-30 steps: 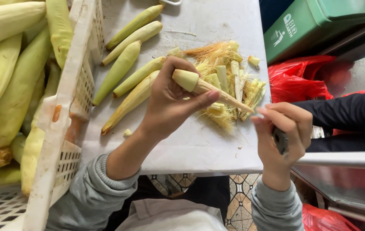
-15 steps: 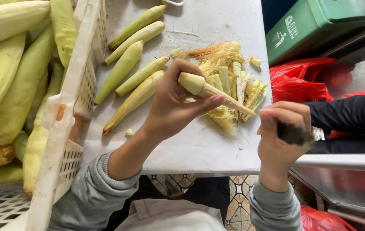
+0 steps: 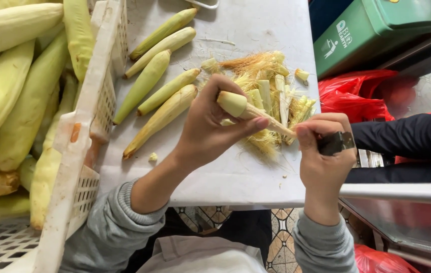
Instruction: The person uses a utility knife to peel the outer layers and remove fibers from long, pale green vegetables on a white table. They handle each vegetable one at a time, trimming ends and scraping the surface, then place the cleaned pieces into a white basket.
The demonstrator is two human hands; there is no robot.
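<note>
Nearest the camera, two grey sleeves come up from the bottom edge over a patterned tile floor. The right hand [image 3: 324,156] is closed in a fist around a dark-handled knife [image 3: 334,143], whose handle end juts out to the right of the knuckles; the blade itself is hidden behind the fingers. The left hand [image 3: 215,129] wraps around a baby corn ear [image 3: 248,110], thumb lying along its underside and fingers curled over the top. The ear is held above the near part of the white table [image 3: 235,177], its long axis running from upper left to lower right: the cut, blunt end points up and left past the left hand's fingers, and the thin tip points down and right, meeting the right hand's thumb.

Just beyond the hands lies a pile of husk trimmings and silk [image 3: 271,86], directly under and behind the ear. To its left, five unpeeled ears [image 3: 157,76] lie side by side on the table, all slanting the same way. Left of these, a white plastic crate [image 3: 81,146] holds many larger husked ears [image 3: 8,96], its wall touching the table's edge.

To the right, off the table, another person's dark sleeve [image 3: 407,136] reaches in near a red plastic bag [image 3: 357,93]. Farthest back sits a green bin [image 3: 377,28].
</note>
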